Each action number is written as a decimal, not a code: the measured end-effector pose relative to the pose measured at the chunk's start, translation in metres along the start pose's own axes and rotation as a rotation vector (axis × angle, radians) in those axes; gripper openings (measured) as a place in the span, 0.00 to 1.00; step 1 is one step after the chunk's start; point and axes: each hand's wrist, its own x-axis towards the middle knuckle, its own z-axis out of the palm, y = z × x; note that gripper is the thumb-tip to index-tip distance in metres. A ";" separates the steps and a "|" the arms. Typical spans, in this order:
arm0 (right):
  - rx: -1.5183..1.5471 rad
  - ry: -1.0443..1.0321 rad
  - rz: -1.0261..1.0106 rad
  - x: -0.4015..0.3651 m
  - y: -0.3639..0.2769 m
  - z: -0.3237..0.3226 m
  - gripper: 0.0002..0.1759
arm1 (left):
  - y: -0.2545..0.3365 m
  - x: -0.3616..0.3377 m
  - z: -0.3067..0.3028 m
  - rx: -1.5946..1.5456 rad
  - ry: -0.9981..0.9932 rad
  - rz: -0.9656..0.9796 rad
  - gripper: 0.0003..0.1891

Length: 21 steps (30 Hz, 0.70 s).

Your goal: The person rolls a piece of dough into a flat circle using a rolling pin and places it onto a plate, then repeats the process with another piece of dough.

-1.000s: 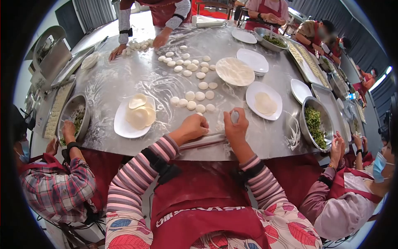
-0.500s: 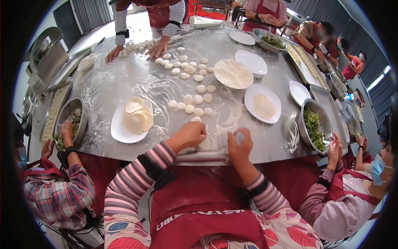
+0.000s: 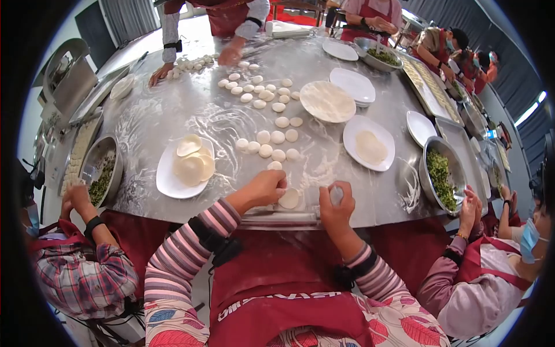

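A small flattened dough wrapper (image 3: 288,199) lies on the floured metal table in front of me. My left hand (image 3: 267,187) is closed, with its fingertips pinching the upper left edge of the wrapper. Along the table's near edge lies a rolling pin (image 3: 278,218), just below the dough. My right hand (image 3: 337,209) is curled at the pin's right end, partly hiding it. One dough piece (image 3: 274,166) rests just above my left hand, and several more dough pieces (image 3: 277,137) sit farther up. Rolled wrappers (image 3: 189,168) overlap on a white plate (image 3: 165,184) to the left.
At right are a plate (image 3: 384,159) holding a wrapper, a flour dish (image 3: 327,102) and a bowl of green filling (image 3: 442,176). Another filling bowl (image 3: 114,173) stands left, beside a co-worker's hands (image 3: 78,198). Across the table, a person's hand (image 3: 231,53) is near dough pieces.
The wrapper by my left hand now shows more fully, and the rolling pin sits just below it. The left co-worker's hand has left the bowl. The far person's hand has moved back and blurs.
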 end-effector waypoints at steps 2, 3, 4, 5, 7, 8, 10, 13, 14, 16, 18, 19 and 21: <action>-0.096 0.002 0.001 0.019 0.002 0.015 0.14 | 0.005 0.005 0.003 0.012 -0.043 -0.007 0.08; -0.103 0.006 -0.017 0.034 0.009 0.029 0.14 | 0.008 0.011 0.001 0.032 -0.053 -0.011 0.08; -0.107 0.009 -0.039 0.044 0.012 0.039 0.13 | 0.007 0.016 0.002 0.040 -0.052 -0.003 0.08; -0.107 0.015 -0.039 0.045 0.011 0.041 0.13 | 0.003 0.020 0.005 0.064 -0.027 0.009 0.07; -0.105 0.013 -0.050 0.049 0.010 0.044 0.13 | 0.008 0.019 0.001 0.085 0.010 0.021 0.07; -0.138 0.013 -0.016 0.044 0.008 0.038 0.13 | 0.007 0.014 -0.003 0.087 -0.034 0.044 0.07; -0.134 0.005 0.020 0.018 -0.002 0.012 0.14 | 0.007 0.003 -0.005 0.087 -0.064 0.055 0.06; -0.040 -0.009 0.022 0.001 -0.009 -0.002 0.13 | 0.011 -0.007 -0.005 -0.344 -0.078 -0.259 0.06; 0.002 -0.011 0.051 -0.003 -0.012 -0.006 0.13 | 0.011 -0.005 -0.001 -0.344 -0.093 -0.262 0.06; -0.099 -0.004 -0.033 0.011 -0.011 0.002 0.12 | 0.014 0.002 0.005 -0.124 -0.032 -0.040 0.06; -0.051 0.006 0.006 0.020 -0.007 0.011 0.12 | 0.020 0.016 0.007 -0.093 0.035 0.019 0.06; -0.073 0.016 -0.012 0.017 -0.008 0.009 0.12 | 0.022 0.024 0.008 -0.077 0.108 0.072 0.06; -0.062 0.013 -0.029 0.006 -0.011 0.000 0.12 | 0.025 0.039 0.011 -0.048 0.126 0.078 0.07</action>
